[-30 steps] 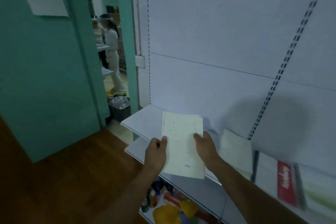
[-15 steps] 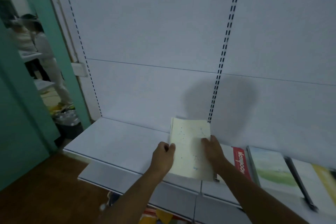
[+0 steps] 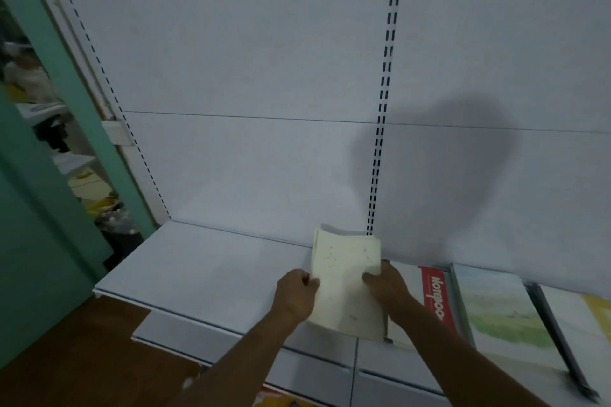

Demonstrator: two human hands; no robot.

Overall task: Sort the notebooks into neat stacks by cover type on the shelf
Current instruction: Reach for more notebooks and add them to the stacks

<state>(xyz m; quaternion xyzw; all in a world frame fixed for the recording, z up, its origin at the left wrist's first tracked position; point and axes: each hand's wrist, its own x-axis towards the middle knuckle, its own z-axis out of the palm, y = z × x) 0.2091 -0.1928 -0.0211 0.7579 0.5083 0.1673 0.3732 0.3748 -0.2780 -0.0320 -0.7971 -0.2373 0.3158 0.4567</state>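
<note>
You hold a cream notebook (image 3: 347, 281) between both hands over the white shelf (image 3: 205, 268). Your left hand (image 3: 296, 296) grips its left edge, fingers curled round the edge with the thumb on the cover. Your right hand (image 3: 386, 286) grips the right edge, thumb pressed on the cover near the upper corner, which bends up a little under it. The cream cover carries small dark specks (too blurred to read as any pattern), and more pale pages or covers show behind its top edge, so whether you hold one notebook or a thin bundle cannot be told.

The notebook is tilted, its far end up near the white back wall (image 3: 264, 76) and just left of the slotted upright (image 3: 380, 129). Its near right corner overlaps a notebook with a red strip (image 3: 433, 297) lying flat on the shelf just to the right. Beside that lies a notebook with a green landscape cover (image 3: 502, 314), then a dark-spined one with a yellow patch (image 3: 588, 317) at the right edge of the view. The left part of the shelf is bare white board.

A lower shelf (image 3: 297, 367) juts out beneath your forearms, brown floor (image 3: 82, 357) lies at lower left, and a green door frame (image 3: 66, 76) stands at the left.
</note>
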